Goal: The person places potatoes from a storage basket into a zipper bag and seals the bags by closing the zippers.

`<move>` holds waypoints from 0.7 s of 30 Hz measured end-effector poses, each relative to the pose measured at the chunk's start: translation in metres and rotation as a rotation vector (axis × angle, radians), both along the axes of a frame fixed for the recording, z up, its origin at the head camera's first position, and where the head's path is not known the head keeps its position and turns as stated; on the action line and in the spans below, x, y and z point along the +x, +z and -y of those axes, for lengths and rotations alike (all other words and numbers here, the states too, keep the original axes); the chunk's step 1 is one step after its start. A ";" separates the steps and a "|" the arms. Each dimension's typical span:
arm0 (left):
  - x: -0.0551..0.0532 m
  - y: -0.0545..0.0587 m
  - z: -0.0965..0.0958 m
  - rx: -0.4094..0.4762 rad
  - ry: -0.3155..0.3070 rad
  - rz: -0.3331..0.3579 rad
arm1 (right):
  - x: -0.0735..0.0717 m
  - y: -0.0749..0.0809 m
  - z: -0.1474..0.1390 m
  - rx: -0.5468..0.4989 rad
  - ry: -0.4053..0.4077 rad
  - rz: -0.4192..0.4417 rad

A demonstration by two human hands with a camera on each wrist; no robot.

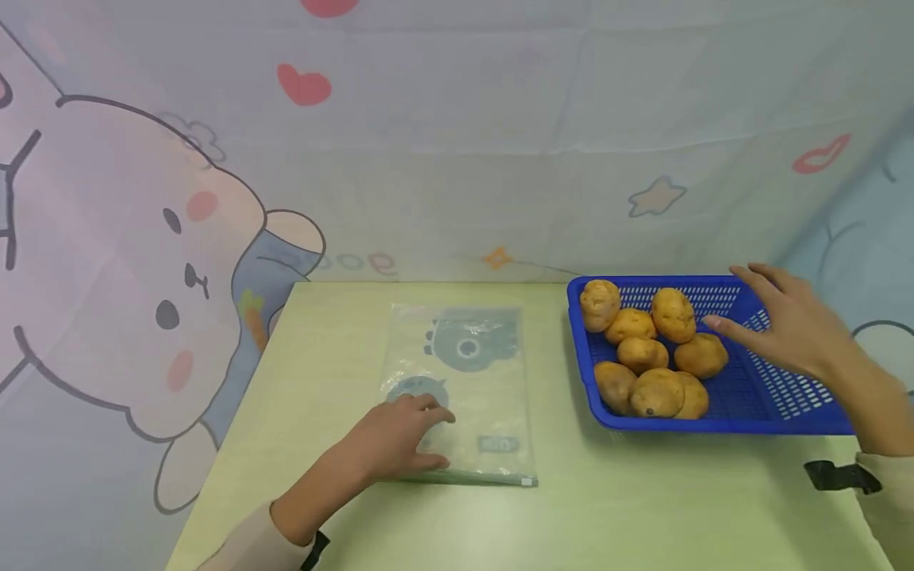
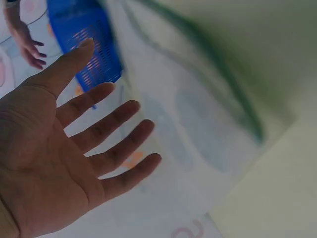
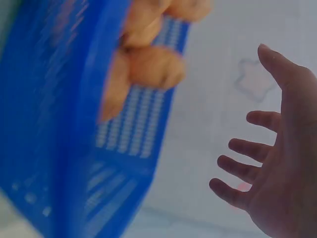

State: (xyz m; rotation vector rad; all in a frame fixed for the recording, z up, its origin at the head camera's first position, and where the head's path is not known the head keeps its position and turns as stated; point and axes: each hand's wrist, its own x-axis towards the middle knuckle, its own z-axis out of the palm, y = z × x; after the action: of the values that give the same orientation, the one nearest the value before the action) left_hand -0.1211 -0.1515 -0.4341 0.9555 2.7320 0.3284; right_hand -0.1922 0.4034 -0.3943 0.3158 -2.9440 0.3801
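Observation:
A clear zip bag (image 1: 493,396) with blue-grey cartoon prints lies flat on the table, its green zip edge and white slider toward me. Over its left side hovers my left hand (image 1: 400,436), fingers spread and holding nothing. In the left wrist view the palm (image 2: 44,168) shows bare beside the bag (image 2: 198,129). A blue plastic basket (image 1: 757,404) to the right contains several potatoes (image 1: 657,392), mostly in its left half. My right hand (image 1: 800,325) is above the basket's right part, thumb and fingers apart. Nothing is in that hand (image 3: 277,168) in the right wrist view either.
Both the bag and the basket rest on a pale green table (image 1: 336,349). Behind it hangs a cloth backdrop (image 1: 457,198) printed with a bear, hearts and stars, meeting the table's far edge. Black straps (image 1: 842,477) circle the wrists near the sleeves.

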 end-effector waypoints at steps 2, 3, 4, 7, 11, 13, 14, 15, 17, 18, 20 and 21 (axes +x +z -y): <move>0.008 -0.010 0.004 -0.012 -0.023 0.018 | -0.003 -0.012 -0.020 0.028 -0.041 0.017; 0.010 -0.014 0.005 -0.013 -0.034 0.022 | -0.003 -0.017 -0.030 0.039 -0.064 0.028; 0.012 -0.018 0.005 -0.015 -0.046 0.018 | -0.003 -0.023 -0.039 0.046 -0.087 0.035; 0.014 -0.029 0.005 -0.023 -0.090 -0.025 | -0.002 -0.037 -0.063 0.052 -0.141 0.057; 0.014 -0.037 0.004 -0.049 -0.125 -0.098 | 0.002 -0.053 -0.085 0.008 -0.178 0.107; 0.013 -0.041 0.003 -0.059 -0.126 -0.124 | 0.004 -0.057 -0.092 -0.052 -0.195 0.145; 0.013 -0.043 0.003 -0.064 -0.126 -0.133 | 0.004 -0.060 -0.095 -0.083 -0.206 0.166; 0.012 -0.046 0.002 -0.067 -0.127 -0.142 | 0.004 -0.061 -0.097 -0.114 -0.213 0.189; 0.011 -0.050 0.002 -0.071 -0.131 -0.154 | 0.004 -0.063 -0.101 -0.169 -0.227 0.242; 0.011 -0.052 0.002 -0.065 -0.135 -0.156 | 0.004 -0.064 -0.104 -0.191 -0.231 0.270; 0.010 -0.055 0.002 -0.056 -0.145 -0.168 | 0.004 -0.066 -0.108 -0.251 -0.226 0.317; 0.009 -0.056 0.002 -0.050 -0.152 -0.176 | 0.004 -0.068 -0.111 -0.296 -0.219 0.335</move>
State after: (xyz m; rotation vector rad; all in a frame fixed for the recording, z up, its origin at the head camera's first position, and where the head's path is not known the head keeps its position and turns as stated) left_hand -0.1120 -0.1532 -0.4899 1.2240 2.7846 0.1541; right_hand -0.1881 0.5141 -0.4621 -0.1207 -3.1285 0.9009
